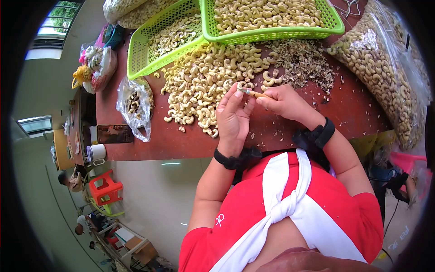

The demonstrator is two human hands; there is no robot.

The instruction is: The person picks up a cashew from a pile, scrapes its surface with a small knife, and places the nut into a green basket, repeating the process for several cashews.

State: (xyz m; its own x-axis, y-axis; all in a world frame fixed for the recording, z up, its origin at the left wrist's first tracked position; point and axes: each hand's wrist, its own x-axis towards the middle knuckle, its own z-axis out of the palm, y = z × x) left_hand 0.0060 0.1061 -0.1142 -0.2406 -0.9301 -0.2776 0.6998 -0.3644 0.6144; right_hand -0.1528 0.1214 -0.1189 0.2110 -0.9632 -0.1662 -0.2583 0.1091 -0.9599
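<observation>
A small knife (256,94) with a light wooden handle is gripped in my right hand (286,103). Its short blade points left and meets the fingertips of my left hand (233,115). Those fingers are pinched around a cashew nut (239,86), mostly hidden by the fingers and the blade. Just beyond both hands spreads a large heap of pale cashew nuts (195,84) on the red-brown table (272,131). A few separate cashews (271,79) lie near the knife, beside a pile of brown skin scraps (304,63).
Two green plastic baskets (272,32) of cashews stand at the back. A bulging clear bag of cashews (378,63) leans at right. To the left are a small plastic bag (131,106), a phone (114,133) and a white mug (96,153). Other people sit farther off at lower left.
</observation>
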